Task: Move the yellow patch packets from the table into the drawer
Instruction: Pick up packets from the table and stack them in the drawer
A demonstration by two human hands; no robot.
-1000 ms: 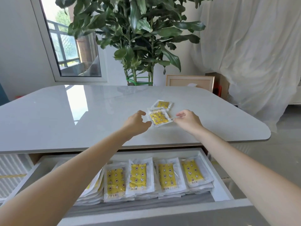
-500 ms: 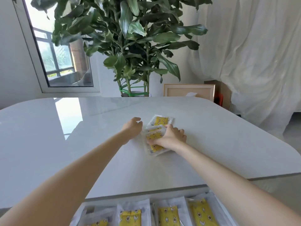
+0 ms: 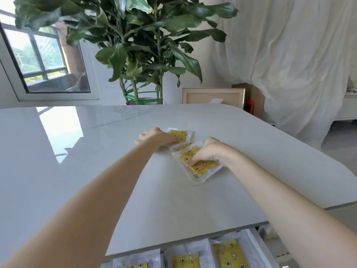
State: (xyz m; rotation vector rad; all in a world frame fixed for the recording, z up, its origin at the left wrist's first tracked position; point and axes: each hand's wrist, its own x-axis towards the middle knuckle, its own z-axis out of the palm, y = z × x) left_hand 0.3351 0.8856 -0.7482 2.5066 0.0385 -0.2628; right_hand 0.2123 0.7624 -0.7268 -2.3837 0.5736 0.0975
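Yellow patch packets: three showing in my drawer (image 3: 257,240), two on the table (image 3: 96,151); my right hand (image 3: 207,153) grasps the nearer packet (image 3: 201,168), left hand (image 3: 154,139) presses flat on the far packet (image 3: 180,134).

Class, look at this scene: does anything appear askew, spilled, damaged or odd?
Nothing stands out. Yellow patch packets in clear wrappers lie loosely overlapped on the glossy grey table under the right hand and left hand, unspilled.

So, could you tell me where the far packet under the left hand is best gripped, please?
Probably by its clear sealed border on the right, coming from that side: the far packet lies flat on the table, the left hand covers its left part, and that edge stays exposed.
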